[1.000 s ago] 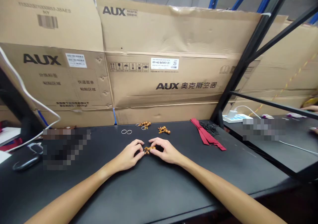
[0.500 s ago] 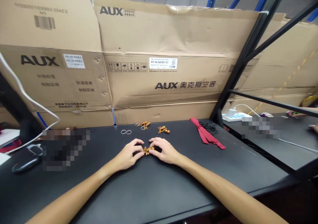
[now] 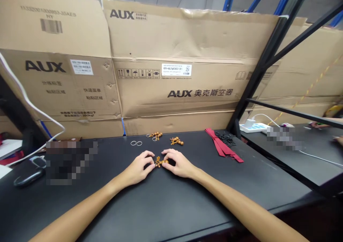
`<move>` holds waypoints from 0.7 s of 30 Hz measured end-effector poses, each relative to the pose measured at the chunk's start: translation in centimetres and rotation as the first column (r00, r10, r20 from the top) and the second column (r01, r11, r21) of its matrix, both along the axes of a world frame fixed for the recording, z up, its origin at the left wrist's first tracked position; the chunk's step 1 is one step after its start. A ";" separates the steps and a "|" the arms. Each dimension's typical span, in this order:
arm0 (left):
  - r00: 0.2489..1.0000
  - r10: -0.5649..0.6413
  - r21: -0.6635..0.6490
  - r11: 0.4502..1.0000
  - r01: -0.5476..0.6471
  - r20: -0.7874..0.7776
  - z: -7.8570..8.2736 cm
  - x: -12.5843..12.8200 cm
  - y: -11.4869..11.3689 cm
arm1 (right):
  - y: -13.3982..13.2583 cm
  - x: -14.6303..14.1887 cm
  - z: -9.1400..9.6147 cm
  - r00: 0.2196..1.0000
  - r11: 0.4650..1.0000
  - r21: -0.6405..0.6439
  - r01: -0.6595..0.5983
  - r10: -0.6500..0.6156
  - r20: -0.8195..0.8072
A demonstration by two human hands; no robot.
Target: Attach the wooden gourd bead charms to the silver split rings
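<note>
Between my hands, low over the black table, is a small brown beaded pendant (image 3: 158, 162) with round wooden-looking beads and an orange-yellow cord. My left hand (image 3: 139, 168) is closed at the pendant's left end, thumb and index finger pinched at its edge; exactly what part they grip is too small to make out. From the other side, my right hand (image 3: 178, 163) pinches the larger beads between thumb and fingers. Just beyond lies a similar beaded pendant (image 3: 177, 141). Farther back is a beaded cluster (image 3: 157, 135) with metal rings by it. Two loose key rings (image 3: 136, 143) lie to its left.
Red ribbon strips (image 3: 223, 146) and a pile of black pieces (image 3: 225, 139) lie at the right. Cardboard panels (image 3: 174, 102) stand along the back. A black computer mouse (image 3: 29, 178) sits at left. Beyond the black frame are a white power strip (image 3: 254, 127) and another person's hand (image 3: 338, 140).
The pendant has turned slightly between my fingers, and more of its orange-yellow cord shows upright. Both hands stay nearly in place.
</note>
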State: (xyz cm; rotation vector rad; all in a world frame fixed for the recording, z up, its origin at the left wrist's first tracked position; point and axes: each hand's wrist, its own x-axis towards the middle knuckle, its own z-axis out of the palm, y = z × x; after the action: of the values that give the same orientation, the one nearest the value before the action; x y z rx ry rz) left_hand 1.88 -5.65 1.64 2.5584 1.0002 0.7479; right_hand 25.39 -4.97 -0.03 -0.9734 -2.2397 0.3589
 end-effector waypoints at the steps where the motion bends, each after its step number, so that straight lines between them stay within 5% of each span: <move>1: 1.000 0.001 0.020 1.000 -0.001 -0.009 -0.1 0.0 -0.1 | 0.0 0.1 -0.1 1.000 1.000 0.007 -0.013 0.013 0.013; 15: 0.995 0.048 0.208 0.978 -0.029 -0.088 -0.6 0.2 -0.6 | -0.6 0.0 0.3 0.999 0.992 0.120 0.029 -0.033 0.028; 21: 0.943 0.288 0.214 0.944 -0.250 -0.166 -2.1 -0.2 0.5 | -0.3 -0.2 -0.1 0.966 0.983 0.041 0.181 -0.185 0.178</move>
State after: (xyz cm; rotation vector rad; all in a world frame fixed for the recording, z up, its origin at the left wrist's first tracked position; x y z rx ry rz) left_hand 1.66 -5.20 -0.45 2.7318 1.4306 0.6993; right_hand 25.17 -5.32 -0.17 -1.2322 -2.2851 0.1657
